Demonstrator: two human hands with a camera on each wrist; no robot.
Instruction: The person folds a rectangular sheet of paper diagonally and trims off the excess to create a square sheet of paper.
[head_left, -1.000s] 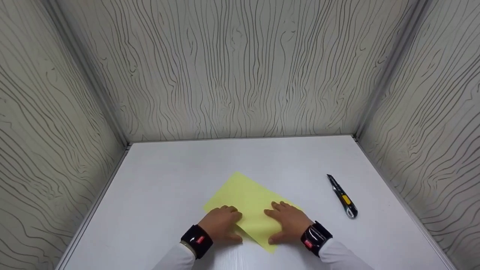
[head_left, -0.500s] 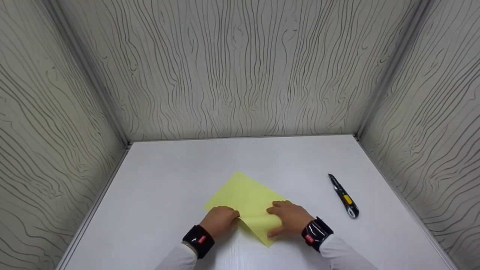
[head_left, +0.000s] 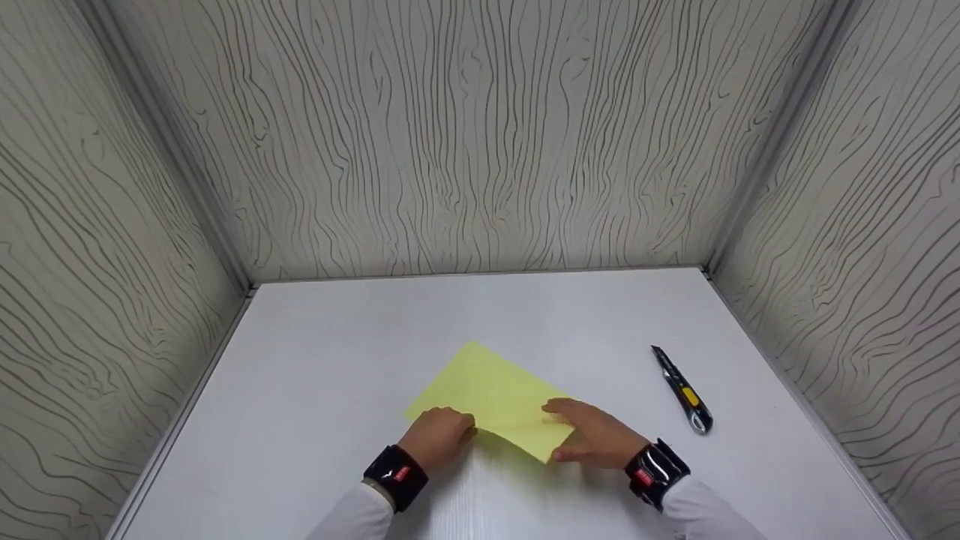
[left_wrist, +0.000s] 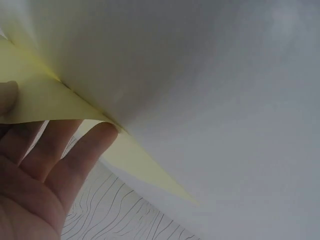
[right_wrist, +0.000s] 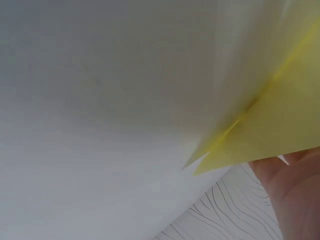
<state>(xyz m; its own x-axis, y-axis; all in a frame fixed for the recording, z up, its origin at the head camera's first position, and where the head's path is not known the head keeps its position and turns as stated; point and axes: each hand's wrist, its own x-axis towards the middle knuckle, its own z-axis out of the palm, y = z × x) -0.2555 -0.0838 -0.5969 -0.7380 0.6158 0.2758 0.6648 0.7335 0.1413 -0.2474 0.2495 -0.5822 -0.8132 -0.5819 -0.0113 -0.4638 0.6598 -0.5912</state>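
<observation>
A yellow sheet of paper (head_left: pixel 491 386) lies turned corner-on in the middle of the white table, its near edge raised. At its left near edge my left hand (head_left: pixel 441 437) pinches it; in the left wrist view the thumb (left_wrist: pixel 7 97) lies on one face, the other fingers (left_wrist: pixel 82 162) behind the edge. My right hand (head_left: pixel 596 433) holds the right near corner, thumb at the edge and fingers reaching over the paper. The right wrist view shows the paper (right_wrist: pixel 280 120) doubled along a line, with fingers (right_wrist: pixel 300 185) partly hidden behind it.
A black and yellow utility knife (head_left: pixel 684 391) lies on the white table (head_left: pixel 337 337) to the right of the paper. Panels with a wood-grain pattern (head_left: pixel 465 135) enclose the table at the back and both sides.
The paper's near corner has risen and moved away from the table's front. My right hand has shifted slightly right with it, while the left stays at the left edge, its fingers now curled in.
</observation>
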